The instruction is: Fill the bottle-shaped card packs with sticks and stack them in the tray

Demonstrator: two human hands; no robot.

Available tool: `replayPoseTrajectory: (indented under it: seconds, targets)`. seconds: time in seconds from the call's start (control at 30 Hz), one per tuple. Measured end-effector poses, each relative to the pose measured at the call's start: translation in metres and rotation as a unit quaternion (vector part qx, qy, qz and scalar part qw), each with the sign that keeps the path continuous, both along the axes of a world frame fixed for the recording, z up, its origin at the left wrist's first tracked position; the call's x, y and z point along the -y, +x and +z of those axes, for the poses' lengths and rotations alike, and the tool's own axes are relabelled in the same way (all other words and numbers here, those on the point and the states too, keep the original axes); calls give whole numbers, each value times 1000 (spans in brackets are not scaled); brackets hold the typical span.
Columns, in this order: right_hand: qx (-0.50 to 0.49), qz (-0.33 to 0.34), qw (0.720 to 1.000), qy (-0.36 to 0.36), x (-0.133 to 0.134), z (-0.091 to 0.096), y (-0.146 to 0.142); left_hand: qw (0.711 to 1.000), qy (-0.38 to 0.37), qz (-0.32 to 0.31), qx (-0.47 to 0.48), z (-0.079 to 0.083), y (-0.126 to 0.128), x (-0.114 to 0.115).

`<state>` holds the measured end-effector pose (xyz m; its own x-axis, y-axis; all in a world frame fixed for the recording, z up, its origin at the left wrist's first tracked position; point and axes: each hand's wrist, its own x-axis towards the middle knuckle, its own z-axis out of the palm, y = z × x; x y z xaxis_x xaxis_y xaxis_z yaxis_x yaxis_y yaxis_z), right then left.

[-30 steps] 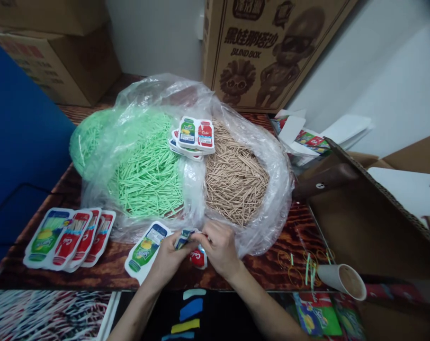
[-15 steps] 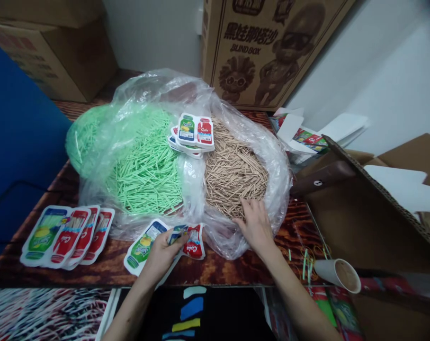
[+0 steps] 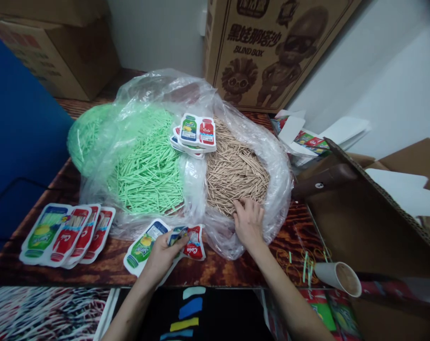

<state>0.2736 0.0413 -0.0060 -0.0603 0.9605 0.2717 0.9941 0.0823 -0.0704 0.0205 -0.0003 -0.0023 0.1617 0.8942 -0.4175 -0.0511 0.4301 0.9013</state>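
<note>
My left hand [image 3: 162,255] is closed on a printed cola packet [image 3: 194,244], pinching its blue-green end between thumb and fingers. Under that hand, a double bottle-shaped packet with a green lemon print [image 3: 144,246] lies on the table. My right hand [image 3: 249,222] is at the near edge of a heap of thin brown sticks [image 3: 236,170], fingers bent and apart, tips among the sticks. Whether any stick is between them cannot be made out. Left of the brown heap are light green sticks [image 3: 147,170], both heaps on clear plastic bags [image 3: 194,184].
Stacked packets [image 3: 64,234] lie at the left, and more packets [image 3: 198,132] rest between the heaps. A paper cup [image 3: 337,277] lies tipped near rubber bands [image 3: 289,270]. Cardboard boxes stand behind [image 3: 264,61] and an open carton [image 3: 371,222] at the right.
My right hand has shifted slightly left along the brown heap, its fingers bending more into the sticks. My left hand keeps its hold on the packet in nearly the same place.
</note>
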Motion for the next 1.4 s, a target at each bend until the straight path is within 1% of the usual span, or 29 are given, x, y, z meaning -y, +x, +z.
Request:
replayPoseTrajectory:
  seconds: [0.13, 0.23, 0.4, 0.47, 0.53, 0.57, 0.63, 0.7, 0.77, 0.8, 0.83, 0.93, 0.97, 1.0, 1.1, 1.13, 1.17, 1.2, 1.27, 1.4]
  targets:
    - [13, 24, 1000, -10, -6, 2, -1, 1000, -2, 8, 8, -3, -1, 0]
    - [-7, 38, 999, -1, -9, 5, 1, 1000, -8, 10, 5, -4, -3, 0]
    - [-89, 41, 994, 47, -24, 18, 6, 999, -22, 20, 12, -2, -6, 1]
    - [-138, 25, 989, 41, -33, 24, 7, 999, -23, 24, 9, -2, -6, 1]
    - [-215, 1, 977, 6, -44, 30, 7, 999, -23, 27, 7, -1, -6, 1]
    - [-263, -10, 965, -15, -50, 33, 7, 999, -23, 29, 7, -1, -6, 1]
    - [-362, -20, 931, -47, -60, 40, 8, 999, -22, 31, 8, 0, -6, 1]
    - [-451, -13, 889, -71, -69, 46, 10, 999, -23, 34, 7, 2, -6, 1]
    - [-520, -1, 849, -97, -77, 50, 11, 999, -24, 37, 6, 3, -7, 2]
    - [-542, 5, 833, -110, -81, 52, 13, 999, -25, 40, 6, 3, -7, 2]
    - [-554, 8, 824, -120, -84, 52, 14, 999, -24, 40, 8, 3, -7, 2]
    - [-560, 2, 820, -115, -91, 52, 19, 999, -20, 33, 15, 0, -8, 3]
    - [-573, -7, 812, -112, -92, 52, 20, 999, -20, 31, 18, -1, -8, 3]
    - [-595, -17, 796, -108, -93, 52, 21, 999, -20, 31, 19, -1, -8, 3]
    - [-673, -28, 729, -120, -92, 51, 23, 999, -22, 43, 17, -1, -9, 3]
    - [-686, -25, 715, -133, -91, 50, 23, 999, -22, 47, 16, 1, -9, 3]
    - [-692, -25, 707, -143, -91, 49, 23, 998, -21, 51, 14, 3, -9, 3]
    - [-691, -28, 707, -151, -91, 48, 23, 998, -21, 53, 13, 5, -9, 2]
    - [-678, -43, 718, -154, -90, 44, 23, 998, -20, 57, 11, 9, -9, 1]
    - [-639, -44, 757, -129, -92, 40, 25, 996, -25, 86, 7, 12, -13, 0]
